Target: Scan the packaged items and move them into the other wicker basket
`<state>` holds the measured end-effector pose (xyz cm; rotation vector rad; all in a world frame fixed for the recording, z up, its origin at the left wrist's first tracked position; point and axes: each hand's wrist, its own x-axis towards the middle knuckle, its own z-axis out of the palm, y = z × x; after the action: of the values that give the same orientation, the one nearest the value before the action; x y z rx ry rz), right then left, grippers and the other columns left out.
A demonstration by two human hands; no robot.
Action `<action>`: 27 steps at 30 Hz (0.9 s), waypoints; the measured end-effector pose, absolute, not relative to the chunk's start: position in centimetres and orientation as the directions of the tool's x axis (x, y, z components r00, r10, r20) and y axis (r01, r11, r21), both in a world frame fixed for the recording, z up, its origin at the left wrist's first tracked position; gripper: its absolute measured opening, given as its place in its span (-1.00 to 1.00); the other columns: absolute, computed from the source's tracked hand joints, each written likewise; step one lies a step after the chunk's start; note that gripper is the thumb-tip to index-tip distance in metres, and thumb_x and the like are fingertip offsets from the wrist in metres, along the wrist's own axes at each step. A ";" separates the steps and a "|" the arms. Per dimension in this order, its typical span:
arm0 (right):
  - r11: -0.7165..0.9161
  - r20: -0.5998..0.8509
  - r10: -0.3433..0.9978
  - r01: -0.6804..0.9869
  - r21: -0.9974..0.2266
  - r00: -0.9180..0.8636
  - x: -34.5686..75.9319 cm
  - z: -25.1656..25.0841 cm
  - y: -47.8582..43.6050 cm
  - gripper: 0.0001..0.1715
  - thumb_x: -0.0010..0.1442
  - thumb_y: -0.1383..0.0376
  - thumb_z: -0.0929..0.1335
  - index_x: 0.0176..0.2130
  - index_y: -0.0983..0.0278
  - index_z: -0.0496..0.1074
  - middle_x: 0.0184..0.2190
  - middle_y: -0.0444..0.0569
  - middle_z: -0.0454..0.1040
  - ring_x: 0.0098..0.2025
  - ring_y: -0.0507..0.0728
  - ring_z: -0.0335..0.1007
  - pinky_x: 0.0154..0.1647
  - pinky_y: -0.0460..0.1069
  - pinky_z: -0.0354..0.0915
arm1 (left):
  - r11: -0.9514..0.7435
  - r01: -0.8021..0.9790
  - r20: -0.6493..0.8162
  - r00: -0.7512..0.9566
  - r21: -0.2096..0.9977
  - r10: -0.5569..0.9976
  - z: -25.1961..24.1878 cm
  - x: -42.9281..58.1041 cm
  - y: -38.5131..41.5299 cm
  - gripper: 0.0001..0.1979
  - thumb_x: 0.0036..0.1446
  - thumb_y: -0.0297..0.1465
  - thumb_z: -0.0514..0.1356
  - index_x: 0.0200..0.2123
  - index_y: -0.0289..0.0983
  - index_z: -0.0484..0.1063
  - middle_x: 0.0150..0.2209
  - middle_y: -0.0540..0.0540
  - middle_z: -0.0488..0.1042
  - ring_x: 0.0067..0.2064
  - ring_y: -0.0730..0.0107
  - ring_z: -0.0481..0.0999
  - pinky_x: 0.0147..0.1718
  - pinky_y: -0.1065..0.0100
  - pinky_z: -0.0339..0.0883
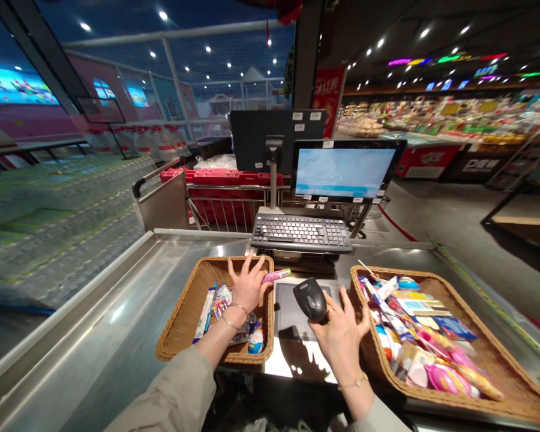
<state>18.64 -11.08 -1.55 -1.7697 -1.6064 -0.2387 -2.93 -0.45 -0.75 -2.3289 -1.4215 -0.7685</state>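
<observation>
My left hand (247, 289) is over the left wicker basket (175, 321), its fingers spread upward. A slim pink tube with a green end (278, 275), perhaps a candy roll, is held by the thumb side and points right past the basket's rim. Small wrapped packets (222, 300) and a blue-and-white egg-shaped package (255, 342) lie in that basket below the hand. My right hand (339, 333) grips a black barcode scanner (312, 299) between thumb and fingers, the other fingers stretched out. The scanner is above the grey counter plate (285, 309), its head towards the tube.
A larger wicker basket (517, 375) full of colourful packaged sweets stands at the right. Behind the plate are a keyboard (301, 232), a lit screen (344, 171) and a second monitor seen from behind (256, 135). The metal counter (112, 312) extends left; a trolley (227, 207) stands beyond.
</observation>
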 end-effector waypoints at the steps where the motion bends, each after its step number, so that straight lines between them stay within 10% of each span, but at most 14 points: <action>1: 0.036 0.579 0.787 0.923 -0.383 0.210 18.7 -1.5 -11.1 -0.85 0.03 0.25 0.33 -0.35 0.16 0.51 -0.08 -0.12 0.56 0.24 0.33 0.14 0.27 0.34 -0.35 | -0.468 0.884 0.593 0.368 0.017 0.716 -0.7 -2.6 -0.4 -0.86 0.15 -0.25 0.22 -0.25 -0.13 0.52 0.16 -0.10 0.41 0.32 -0.07 0.12 0.20 -0.45 -0.58; 27: 0.046 0.589 0.780 0.919 -0.392 0.212 18.9 -0.3 -11.7 -0.85 0.03 0.28 0.33 -0.36 0.15 0.52 -0.11 -0.13 0.57 0.22 0.33 0.20 0.27 0.33 -0.27 | -0.524 0.851 0.602 0.401 0.034 0.691 -0.5 -0.2 -0.3 -0.86 0.13 -0.24 0.24 -0.25 -0.12 0.53 0.15 -0.09 0.43 0.33 -0.07 0.11 0.20 -0.45 -0.55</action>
<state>18.91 -11.73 -0.28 -1.7541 -1.5911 -0.2400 -0.16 -0.26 -0.54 -2.3828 -1.3493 -0.8229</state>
